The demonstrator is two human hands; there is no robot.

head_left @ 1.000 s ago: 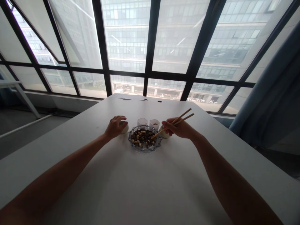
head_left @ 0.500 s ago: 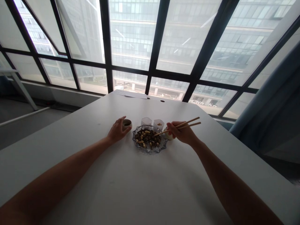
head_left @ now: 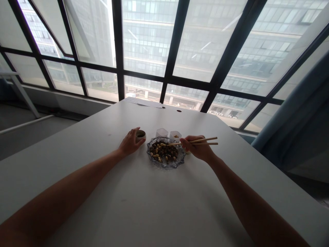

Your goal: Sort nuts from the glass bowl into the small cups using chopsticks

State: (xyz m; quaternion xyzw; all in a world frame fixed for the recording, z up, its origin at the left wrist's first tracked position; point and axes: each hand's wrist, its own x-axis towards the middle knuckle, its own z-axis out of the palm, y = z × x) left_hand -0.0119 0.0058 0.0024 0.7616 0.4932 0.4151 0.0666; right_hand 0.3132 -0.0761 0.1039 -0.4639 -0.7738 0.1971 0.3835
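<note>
My left hand (head_left: 130, 141) is curled round the near left side of a small round cup (head_left: 140, 136) with a dark inside, standing on the table. In my right hand (head_left: 197, 147) is a pair of wooden chopsticks (head_left: 205, 139), their tips pointing left over a scalloped clear glass dish (head_left: 166, 166). The dish holds a mix of pale peanuts (head_left: 159, 159) and dark seeds (head_left: 174, 154). The chopstick tips are at a peanut (head_left: 162, 144) near the dish's back; whether they pinch it I cannot tell. A pale object, mostly hidden, sits behind my right hand.
Two clear plastic cups, the left one (head_left: 161, 132) and the right one (head_left: 175, 136) with small bits inside, stand just behind the dish. White sheets of paper (head_left: 144, 103) lie at the far edge of the white table (head_left: 164, 206). A blue curtain (head_left: 295, 99) hangs at the right by the windows.
The chopstick tips have moved left and toward the back of the dish, and their rear ends have dropped lower. My left hand stays at the round cup. The view has shifted slightly.
</note>
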